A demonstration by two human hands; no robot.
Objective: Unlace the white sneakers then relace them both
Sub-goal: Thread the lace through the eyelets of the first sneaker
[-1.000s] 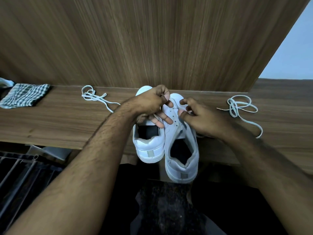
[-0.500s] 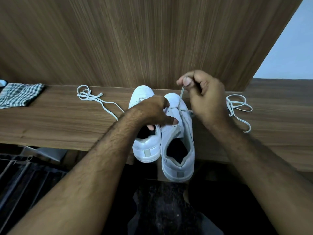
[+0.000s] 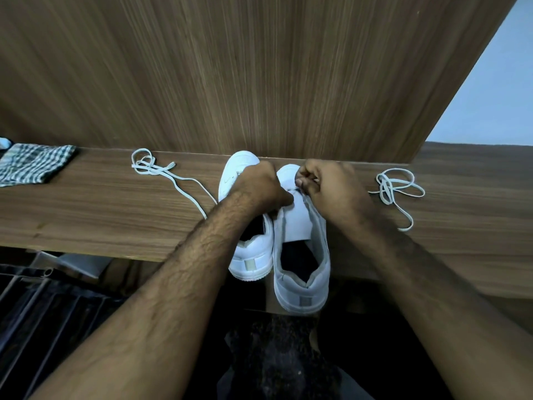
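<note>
Two white sneakers stood side by side on a wooden shelf (image 3: 86,215), toes toward the wood panel (image 3: 259,67) behind; the left sneaker (image 3: 253,255) was nearer the panel, and the right sneaker (image 3: 301,272) had its heel past the shelf edge. Both hands were over the toe end of the right sneaker; the left hand (image 3: 259,183) was closed, its fingers curled down at the left side of the tongue, but what it gripped I cannot tell; the right hand (image 3: 328,183) was closed too, thumb and fingertips pinched together at the first eyelets, probably on a lace, though the lace itself was too small to see. One loose lace (image 3: 161,174) lay on the shelf left of the sneakers, its end running toward the left sneaker; a second lace (image 3: 398,189) lay right of the sneakers, apart from them; a checked cloth (image 3: 31,166) lay far left of the sneakers.
</note>
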